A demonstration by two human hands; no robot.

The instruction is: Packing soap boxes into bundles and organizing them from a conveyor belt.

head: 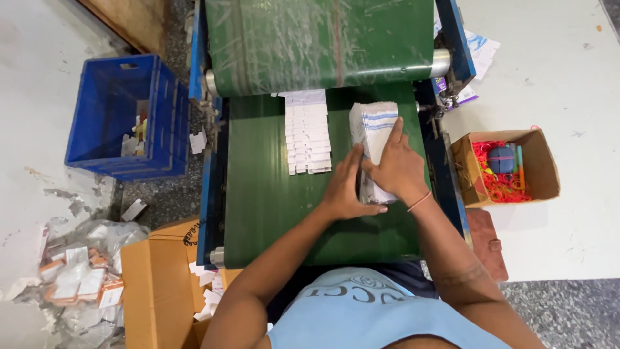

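The left hand (345, 190) and right hand (397, 168) press together around a stack of flattened white cartons (373, 132) on the green belt (265, 194), fingers closed against its sides, squaring it; loose cartons (308, 132) lie left.

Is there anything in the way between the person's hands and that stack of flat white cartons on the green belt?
Nothing visible. Both the left hand and the right hand already rest on the stack of flat white cartons on the green belt. The row of overlapping white cartons lies apart, to the left of the stack.
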